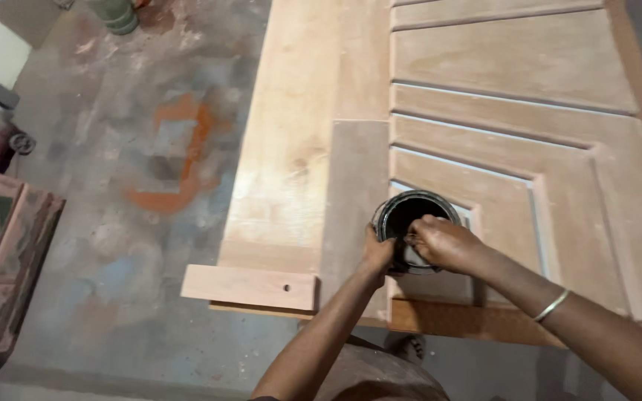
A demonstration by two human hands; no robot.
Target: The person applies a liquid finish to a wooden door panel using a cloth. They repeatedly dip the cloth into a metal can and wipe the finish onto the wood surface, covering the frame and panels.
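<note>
Dark round can (416,223) — lower centre of the frame, standing on the wooden door panel (514,52). Left hand (377,255) grips the can's left wall. Right hand (443,243) is closed at the can's rim — what it pinches cannot be told.

Small round can (415,226), dark inside and out, open at the top, standing upright on the pale wooden door panel (514,148) near its lower edge, at about 5 o'clock of the frame centre. Rim thin and metallic, interior black and glossy. Left hand (377,252) grips its side at 8 o'clock; right hand (443,243) lies over the rim at 4 o'clock, fingers curled into the opening
</note>
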